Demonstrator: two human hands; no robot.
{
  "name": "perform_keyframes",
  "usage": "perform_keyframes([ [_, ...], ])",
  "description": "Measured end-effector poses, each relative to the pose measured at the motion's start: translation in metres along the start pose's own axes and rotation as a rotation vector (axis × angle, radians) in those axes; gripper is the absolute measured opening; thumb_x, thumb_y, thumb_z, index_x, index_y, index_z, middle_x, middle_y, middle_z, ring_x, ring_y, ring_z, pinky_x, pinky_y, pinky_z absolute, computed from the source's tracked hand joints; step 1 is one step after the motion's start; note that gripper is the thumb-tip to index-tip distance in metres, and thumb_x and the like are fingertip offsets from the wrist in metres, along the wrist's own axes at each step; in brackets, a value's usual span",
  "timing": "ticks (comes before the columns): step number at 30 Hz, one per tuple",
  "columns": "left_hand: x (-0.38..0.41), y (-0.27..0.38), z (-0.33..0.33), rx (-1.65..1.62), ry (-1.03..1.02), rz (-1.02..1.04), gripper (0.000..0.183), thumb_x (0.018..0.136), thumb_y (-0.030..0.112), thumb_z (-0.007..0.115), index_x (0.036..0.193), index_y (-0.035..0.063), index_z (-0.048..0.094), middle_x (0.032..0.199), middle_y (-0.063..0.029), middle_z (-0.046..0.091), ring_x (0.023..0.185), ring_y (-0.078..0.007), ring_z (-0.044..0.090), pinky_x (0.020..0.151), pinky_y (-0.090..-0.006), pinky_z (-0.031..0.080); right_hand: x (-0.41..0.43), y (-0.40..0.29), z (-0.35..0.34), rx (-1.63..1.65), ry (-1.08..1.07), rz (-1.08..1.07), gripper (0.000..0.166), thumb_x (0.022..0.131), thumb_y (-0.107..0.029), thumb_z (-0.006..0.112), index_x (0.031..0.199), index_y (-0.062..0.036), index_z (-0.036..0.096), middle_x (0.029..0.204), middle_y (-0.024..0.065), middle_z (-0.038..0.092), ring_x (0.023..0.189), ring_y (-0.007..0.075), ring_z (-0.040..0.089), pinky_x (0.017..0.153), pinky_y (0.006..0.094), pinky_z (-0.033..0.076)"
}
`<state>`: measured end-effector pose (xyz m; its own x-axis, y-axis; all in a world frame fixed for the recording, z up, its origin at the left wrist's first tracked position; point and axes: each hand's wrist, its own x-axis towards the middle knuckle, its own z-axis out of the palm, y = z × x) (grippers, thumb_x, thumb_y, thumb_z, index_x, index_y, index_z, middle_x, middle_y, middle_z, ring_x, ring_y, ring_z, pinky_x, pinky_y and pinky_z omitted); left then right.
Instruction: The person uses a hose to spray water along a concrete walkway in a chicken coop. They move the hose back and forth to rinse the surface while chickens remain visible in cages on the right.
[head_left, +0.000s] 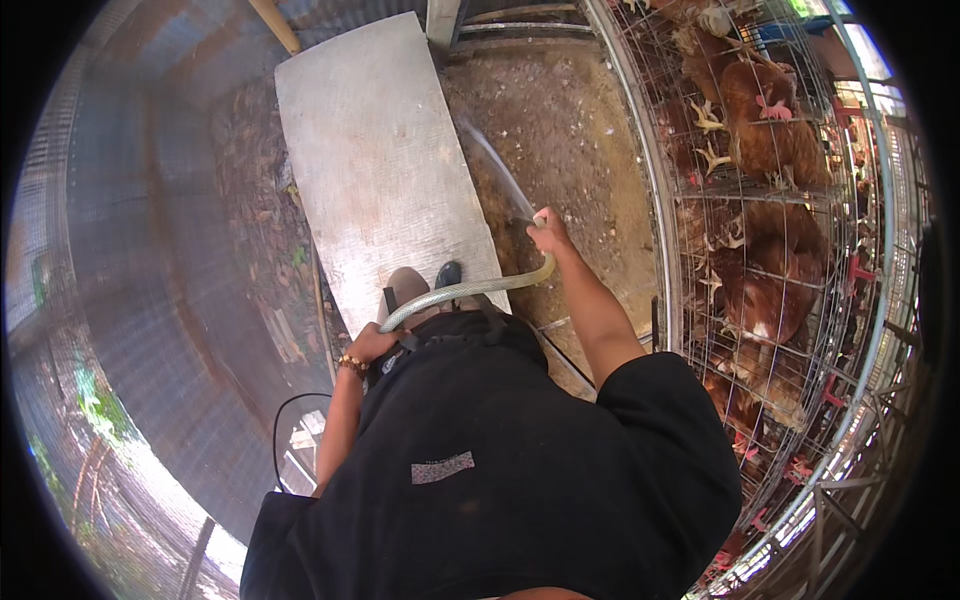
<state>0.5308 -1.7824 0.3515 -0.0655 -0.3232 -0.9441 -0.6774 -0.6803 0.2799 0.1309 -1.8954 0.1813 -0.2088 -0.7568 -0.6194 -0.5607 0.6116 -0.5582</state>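
My right hand (550, 231) grips the end of a clear braided hose (472, 289), and a water jet (504, 166) sprays from it up and to the left across the dirty floor (555, 142). From there the hose bends back and crosses in front of my body. Its other visible part is held in my left hand (375, 343), which has a beaded bracelet at the wrist. Beneath the hose, a dark shoe (448, 274) shows on a long pale board (375, 150). The jet passes close to the board's right edge.
Wire cages (750, 187) with several brown hens (780, 135) line the right side, behind a long metal rail (651, 165). A corrugated metal wall (165, 210) stands at the left, with dry leaves (262, 202) along its foot. A post (442, 26) rises beyond the board.
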Motion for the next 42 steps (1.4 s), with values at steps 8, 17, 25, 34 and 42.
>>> perform_keyframes([
  [8,0.055,0.040,-0.091,0.144,0.234,0.063,0.066,0.069,0.046,0.071,0.091,-0.0152,0.064,0.084,-0.0225,0.067,0.076,-0.0256,0.067,0.071,-0.0340,0.051,0.062,-0.072,0.008,0.104,0.020,0.058,0.032,0.075,-0.012,0.067,0.101,-0.0074,0.049,0.065,0.0090,0.055,0.044,0.0178,0.053,0.038,0.0348,0.041],
  [17,0.131,0.095,-0.253,0.185,0.137,0.138,0.068,0.067,0.048,0.072,0.090,-0.0157,0.064,0.085,-0.0246,0.067,0.078,-0.0280,0.068,0.072,-0.0349,0.051,0.133,-0.180,0.020,0.224,0.025,0.072,0.032,0.075,-0.013,0.066,0.101,-0.0064,0.049,0.063,0.0094,0.056,0.043,0.0175,0.053,0.038,0.0336,0.041],
  [25,0.143,0.187,-0.354,0.398,0.093,0.150,0.080,0.068,0.048,0.070,0.113,-0.0157,0.053,0.107,-0.0286,0.062,0.095,-0.0312,0.064,0.081,-0.0356,0.050,0.174,-0.228,0.030,0.398,0.098,0.058,0.034,0.071,-0.014,0.066,0.099,-0.0023,0.051,0.061,0.0106,0.057,0.043,0.0170,0.054,0.039,0.0333,0.042],
  [34,0.154,0.211,-0.382,0.541,0.075,0.139,0.083,0.068,0.052,0.072,0.112,-0.0152,0.052,0.104,-0.0260,0.062,0.095,-0.0293,0.062,0.081,-0.0358,0.049,0.142,-0.216,0.054,0.519,0.083,0.160,0.030,0.073,-0.010,0.064,0.095,0.0034,0.052,0.054,0.0100,0.056,0.039,0.0162,0.052,0.037,0.0320,0.040],
  [42,0.130,0.198,-0.355,0.468,-0.118,0.166,0.081,0.065,0.053,0.074,0.106,-0.0146,0.056,0.097,-0.0242,0.064,0.090,-0.0261,0.064,0.077,-0.0342,0.050,0.083,-0.190,0.046,0.375,0.001,0.261,0.022,0.071,-0.013,0.063,0.059,0.0033,0.056,0.048,0.0140,0.057,0.041,0.0191,0.056,0.041,0.0326,0.044],
])
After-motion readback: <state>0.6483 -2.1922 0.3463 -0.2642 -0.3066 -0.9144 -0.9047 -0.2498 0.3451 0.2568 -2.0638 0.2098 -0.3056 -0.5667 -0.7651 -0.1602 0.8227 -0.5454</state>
